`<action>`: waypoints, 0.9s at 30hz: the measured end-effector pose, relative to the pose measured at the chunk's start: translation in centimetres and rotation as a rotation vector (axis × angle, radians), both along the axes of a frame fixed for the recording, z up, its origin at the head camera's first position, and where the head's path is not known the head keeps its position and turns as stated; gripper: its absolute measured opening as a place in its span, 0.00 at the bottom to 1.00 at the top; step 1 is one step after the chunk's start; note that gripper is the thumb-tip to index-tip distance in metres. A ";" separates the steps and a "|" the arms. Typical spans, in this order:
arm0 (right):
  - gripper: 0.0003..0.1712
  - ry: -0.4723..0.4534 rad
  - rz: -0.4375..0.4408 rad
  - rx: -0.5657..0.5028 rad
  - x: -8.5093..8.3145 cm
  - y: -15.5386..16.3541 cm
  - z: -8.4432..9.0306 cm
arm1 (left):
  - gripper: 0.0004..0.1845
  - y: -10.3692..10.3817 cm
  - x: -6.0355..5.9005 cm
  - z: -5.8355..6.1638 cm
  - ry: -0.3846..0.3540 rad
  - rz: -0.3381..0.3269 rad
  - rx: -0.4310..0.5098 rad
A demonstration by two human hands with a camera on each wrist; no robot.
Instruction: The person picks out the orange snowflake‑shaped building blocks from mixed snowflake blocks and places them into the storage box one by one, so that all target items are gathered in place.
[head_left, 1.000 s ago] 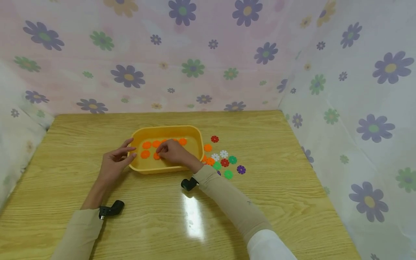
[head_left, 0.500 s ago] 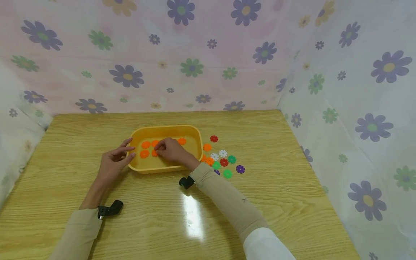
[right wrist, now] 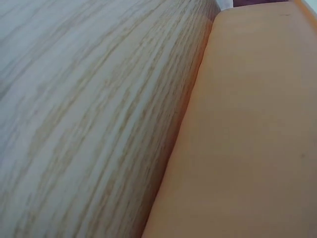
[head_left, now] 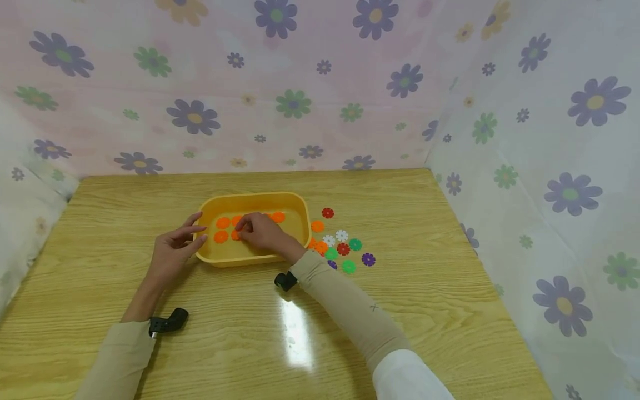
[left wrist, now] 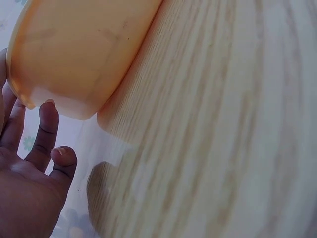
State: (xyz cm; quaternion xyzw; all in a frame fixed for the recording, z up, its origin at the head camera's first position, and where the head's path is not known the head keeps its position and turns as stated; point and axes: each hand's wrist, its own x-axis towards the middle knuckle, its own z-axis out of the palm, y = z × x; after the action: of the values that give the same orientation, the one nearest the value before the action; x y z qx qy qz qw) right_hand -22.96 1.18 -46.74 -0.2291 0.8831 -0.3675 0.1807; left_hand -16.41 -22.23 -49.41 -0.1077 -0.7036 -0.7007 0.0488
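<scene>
Surface (head_left: pixel 400 311): wood grain, under both hands.
Walls (head_left: pixel 310 83): flowered cloth, beyond the tray (head_left: pixel 252 259).
Left hand (head_left: pixel 175 250): fingers straight against the tray.
Right hand (head_left: pixel 262 233): in the tray, grip unclear.

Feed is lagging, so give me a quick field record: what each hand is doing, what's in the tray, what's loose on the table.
left hand: open, fingers against the left end of the yellow tray
right hand: inside the tray, fingers curled at an orange disc; grip not clear
tray contents: orange discs only, as far as visible
loose discs: right of the tray; orange, red, white, green, purple
surface: wooden table
</scene>
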 end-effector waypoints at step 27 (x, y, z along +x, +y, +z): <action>0.10 0.000 0.017 0.010 0.4 0.2 0.6 | 0.14 0.2 0.1 0.1 0.008 0.019 -0.005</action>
State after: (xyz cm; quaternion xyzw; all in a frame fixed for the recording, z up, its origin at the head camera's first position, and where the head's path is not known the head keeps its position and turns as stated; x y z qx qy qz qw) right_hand -22.57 1.38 -46.10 -0.2357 0.8830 -0.3615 0.1847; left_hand -16.33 -22.03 -49.27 -0.1038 -0.7062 -0.6980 0.0579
